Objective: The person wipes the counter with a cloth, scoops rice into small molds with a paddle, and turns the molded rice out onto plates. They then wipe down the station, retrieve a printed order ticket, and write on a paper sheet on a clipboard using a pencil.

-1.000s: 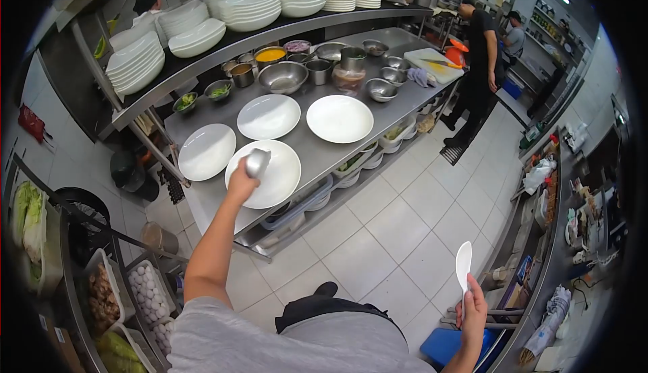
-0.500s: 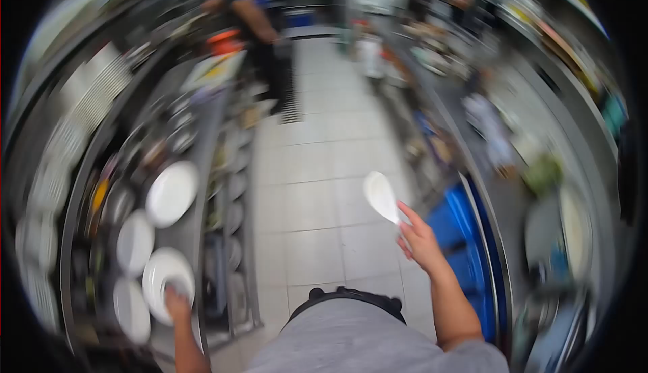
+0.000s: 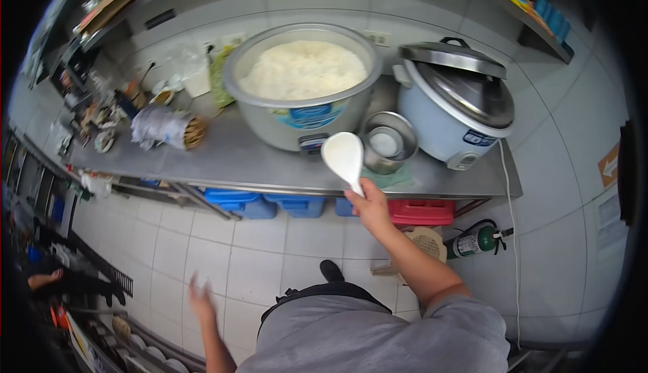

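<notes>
My right hand [image 3: 368, 203] is closed around the handle of a white rice paddle [image 3: 343, 157], its broad blade pointing up. The blade is in front of a large open rice cooker [image 3: 304, 122] filled with white rice [image 3: 304, 71]. Just right of the blade stands a metal pot [image 3: 390, 142] with a small white bowl-like thing [image 3: 385, 141] inside. My left hand [image 3: 201, 300] hangs low over the floor, empty, its fingers apart and slightly blurred.
A second rice cooker [image 3: 453, 113] has a spare lid [image 3: 455, 58] resting on its own. A wrapped bundle of sticks [image 3: 167, 127] lies on the steel counter [image 3: 253, 170]. Below are blue bins [image 3: 243, 204], a red bin [image 3: 422, 212], a stool [image 3: 426, 243] and a fire extinguisher [image 3: 476, 239]. A person [image 3: 67, 284] stands far left.
My view has swung right, from the aisle to the counter with the rice cookers. My left hand has come away from the white plates. The rice paddle remains in my right hand.
</notes>
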Available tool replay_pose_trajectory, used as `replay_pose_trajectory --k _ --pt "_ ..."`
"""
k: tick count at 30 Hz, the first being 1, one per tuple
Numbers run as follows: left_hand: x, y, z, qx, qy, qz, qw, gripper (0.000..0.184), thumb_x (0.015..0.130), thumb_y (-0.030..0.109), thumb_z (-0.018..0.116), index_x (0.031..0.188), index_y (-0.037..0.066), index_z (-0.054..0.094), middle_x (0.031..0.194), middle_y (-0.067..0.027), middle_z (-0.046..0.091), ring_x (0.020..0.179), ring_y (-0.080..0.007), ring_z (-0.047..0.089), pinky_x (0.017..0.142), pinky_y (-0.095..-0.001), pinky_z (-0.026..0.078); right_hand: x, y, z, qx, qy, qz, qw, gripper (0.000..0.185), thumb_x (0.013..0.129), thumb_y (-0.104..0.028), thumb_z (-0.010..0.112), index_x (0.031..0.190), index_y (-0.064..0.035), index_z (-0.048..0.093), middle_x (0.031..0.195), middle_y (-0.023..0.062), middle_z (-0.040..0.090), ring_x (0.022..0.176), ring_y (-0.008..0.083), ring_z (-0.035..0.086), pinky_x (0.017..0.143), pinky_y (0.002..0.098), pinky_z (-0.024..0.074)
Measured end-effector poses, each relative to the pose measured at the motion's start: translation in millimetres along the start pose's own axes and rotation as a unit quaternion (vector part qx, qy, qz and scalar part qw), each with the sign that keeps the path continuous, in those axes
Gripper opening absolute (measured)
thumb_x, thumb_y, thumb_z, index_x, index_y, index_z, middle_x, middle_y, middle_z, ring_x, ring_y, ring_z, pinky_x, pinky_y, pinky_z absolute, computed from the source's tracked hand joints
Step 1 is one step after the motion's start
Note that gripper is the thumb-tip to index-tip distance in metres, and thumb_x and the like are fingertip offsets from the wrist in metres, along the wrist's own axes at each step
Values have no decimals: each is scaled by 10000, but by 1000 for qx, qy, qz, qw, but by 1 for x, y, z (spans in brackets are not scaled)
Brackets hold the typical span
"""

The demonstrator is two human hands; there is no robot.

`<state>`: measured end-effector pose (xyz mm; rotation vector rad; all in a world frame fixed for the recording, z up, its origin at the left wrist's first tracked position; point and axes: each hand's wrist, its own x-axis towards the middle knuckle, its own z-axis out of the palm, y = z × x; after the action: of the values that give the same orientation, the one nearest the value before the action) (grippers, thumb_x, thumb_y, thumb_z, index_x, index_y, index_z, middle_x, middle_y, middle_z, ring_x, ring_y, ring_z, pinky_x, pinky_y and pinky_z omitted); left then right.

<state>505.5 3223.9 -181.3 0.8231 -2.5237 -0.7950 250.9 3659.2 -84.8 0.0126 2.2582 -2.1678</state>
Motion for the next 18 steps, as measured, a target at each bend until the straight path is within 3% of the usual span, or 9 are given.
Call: replay_pose_trajectory --k 2,3,4,6,8,10,13,15,18 --pt "59 190 84 -139 -182 167 959 448 846 11 621 1287 27 545 1308 -171 560 1233 -321 519 1052 -398 392 -4 -4 -61 46 70 46 995 241 864 -148 695 1059 -39 602 738 -7 560 545 57 480 474 221 396" --pt "73 267 122 -165 -222 354 893 418 855 46 636 1268 43 570 1292 -153 583 1232 -305 527 1037 -376 408 -9 -3 -87 61 103 23 993 221 874 -119 677 1055 -22 594 728 -8 541 544 58 469 480 219 391" --pt "70 352 140 -145 -260 424 855 407 857 86 642 1257 47 574 1287 -161 578 1211 -336 530 1027 -388 420 -17 -6 -112 89 123 14 988 212 880 -100 662 1058 -13 586 727 -7 536 544 60 465 483 219 392" --pt "73 456 206 -192 -275 535 776 363 860 117 627 1213 38 591 1254 -184 588 1160 -353 557 988 -411 449 -36 -14 -145 116 171 6 978 199 889 -65 636 1065 0 571 730 -4 531 545 63 463 488 217 396" --pt "78 530 277 -103 -301 470 823 312 871 114 576 1165 18 623 1164 -212 630 1079 -363 608 940 -419 483 -59 -11 -166 118 210 10 971 195 892 -50 627 1069 4 564 733 -2 531 546 65 465 489 216 399" --pt "92 572 340 135 -344 386 845 310 863 79 517 1135 16 650 1077 -231 658 1008 -364 644 893 -427 511 -83 -1 -179 133 253 -5 958 204 887 -44 629 1075 1 562 747 0 545 557 65 476 494 208 402" --pt "111 550 433 168 -363 358 844 299 845 55 488 1076 -9 666 1020 -230 674 981 -358 658 869 -427 524 -116 4 -194 140 298 16 944 193 886 -43 627 1064 -1 567 755 5 559 557 66 482 491 206 401" --pt "119 537 466 130 -293 298 899 266 815 62 529 1029 -30 657 1009 -244 673 981 -357 660 876 -433 520 -133 10 -207 139 324 32 935 187 885 -43 626 1059 0 570 755 7 563 556 66 484 489 208 401" --pt "109 554 416 143 -290 339 884 232 841 87 530 995 -12 672 1035 -259 666 975 -369 660 875 -433 521 -141 15 -224 145 345 66 925 168 886 -40 622 1042 2 576 744 10 563 548 66 483 482 213 397"
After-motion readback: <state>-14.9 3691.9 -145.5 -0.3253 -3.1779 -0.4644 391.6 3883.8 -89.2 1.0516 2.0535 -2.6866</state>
